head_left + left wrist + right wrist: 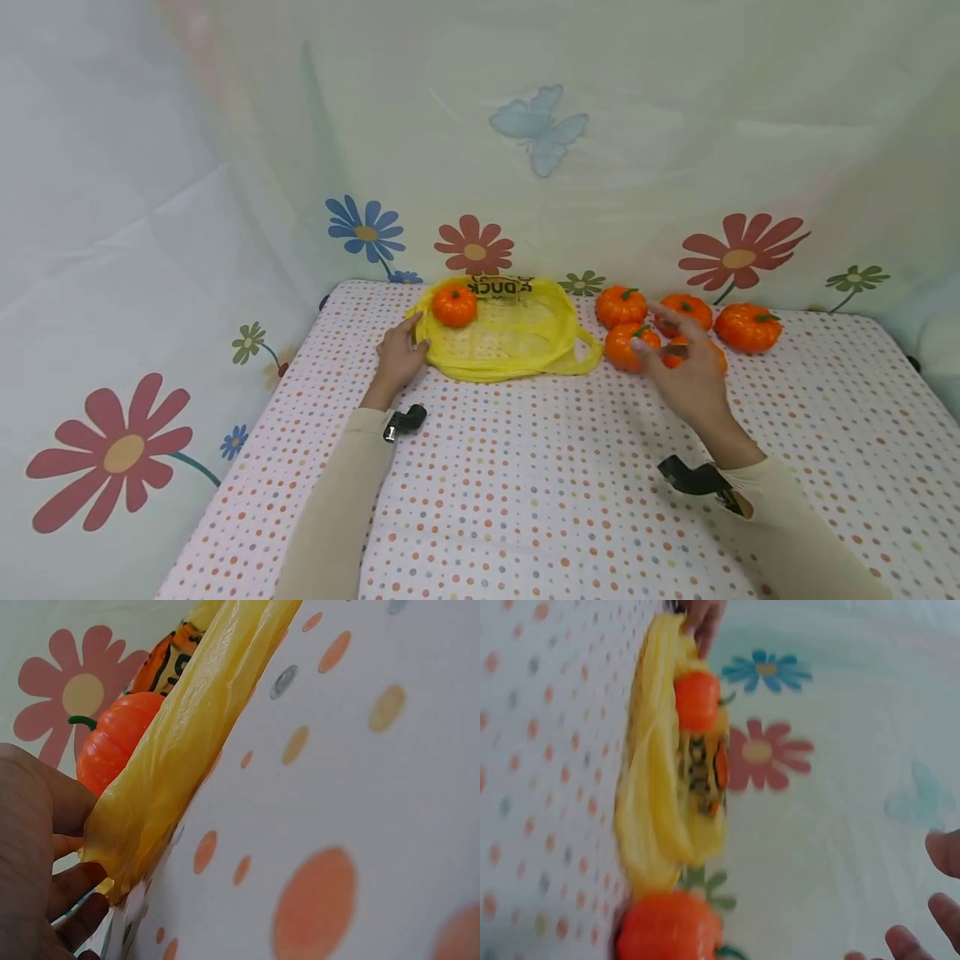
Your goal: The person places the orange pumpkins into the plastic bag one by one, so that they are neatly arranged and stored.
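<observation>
Fingers, left hand point(399, 358): pinching the yellow bag point(487, 369) at its nine o'clock rim.
Right hand point(688, 377): spread, empty, over pumpkins point(695, 307) at the bag's three o'clock.
Bag: could slump if that pinch slips.

An orange pumpkin point(454, 310) sits in the yellow bag point(487, 367), five pumpkins point(621, 308) nearby.

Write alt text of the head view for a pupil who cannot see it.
A person's left hand holds the rim of an open yellow bag with one pumpkin inside. The right hand hovers open by five more pumpkins on a dotted cloth.
</observation>
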